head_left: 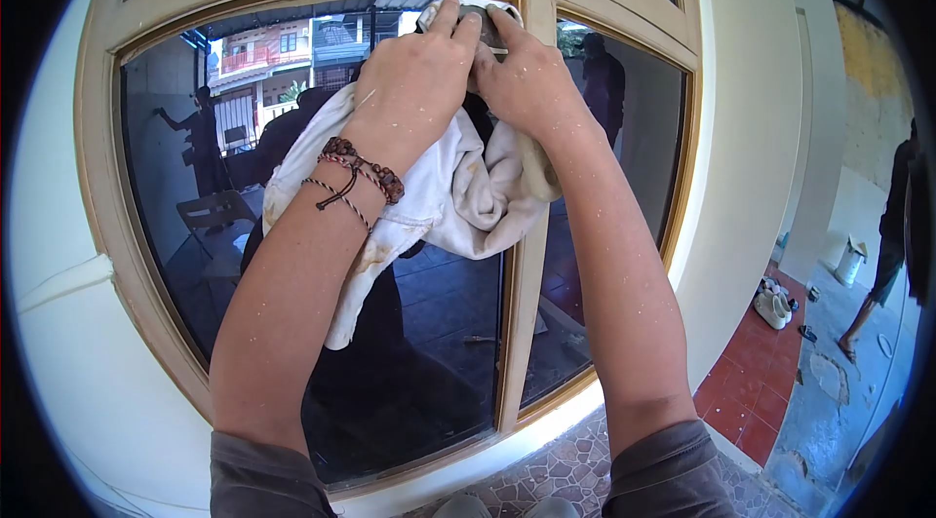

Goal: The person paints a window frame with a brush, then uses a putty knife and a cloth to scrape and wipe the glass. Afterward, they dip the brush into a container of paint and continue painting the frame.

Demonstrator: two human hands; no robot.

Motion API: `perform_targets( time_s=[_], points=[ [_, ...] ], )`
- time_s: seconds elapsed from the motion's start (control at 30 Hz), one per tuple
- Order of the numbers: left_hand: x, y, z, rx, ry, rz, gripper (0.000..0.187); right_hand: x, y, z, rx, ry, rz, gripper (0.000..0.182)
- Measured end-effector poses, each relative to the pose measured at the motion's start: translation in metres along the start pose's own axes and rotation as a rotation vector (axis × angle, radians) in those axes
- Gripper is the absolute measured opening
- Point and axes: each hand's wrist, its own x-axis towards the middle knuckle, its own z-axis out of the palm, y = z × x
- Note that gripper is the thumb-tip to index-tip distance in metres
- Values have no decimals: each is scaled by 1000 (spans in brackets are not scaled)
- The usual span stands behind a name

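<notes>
Both hands are raised together near the top of the window, where the upper frame meets the upright bar. My left hand (414,79), with beaded and braided bracelets on its wrist, presses its fingers into a bunched white cloth (405,191). Close beside it, my right hand (531,79) has its fingers closed on the top of the same cloth. The stained cloth hangs in folds below them, over the glass (409,313) and the beige upright bar (517,343). Between the fingertips shows a small grey-green patch whose kind I cannot tell.
Beige wooden window frame (117,187) surrounds dark panes reflecting a house, a folding chair and people. To the right, white shoes (772,309) stand by red floor tiles (746,386). A person's leg (863,323) shows at the far right, near a white container (851,263).
</notes>
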Motion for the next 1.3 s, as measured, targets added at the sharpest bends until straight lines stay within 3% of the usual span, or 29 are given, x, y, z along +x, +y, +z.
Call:
perform_targets(
  time_s=[1.3],
  points=[
    [-13,-21,-15,34,55,35,47,3,-18,9,3,21,-80,55]
  ],
)
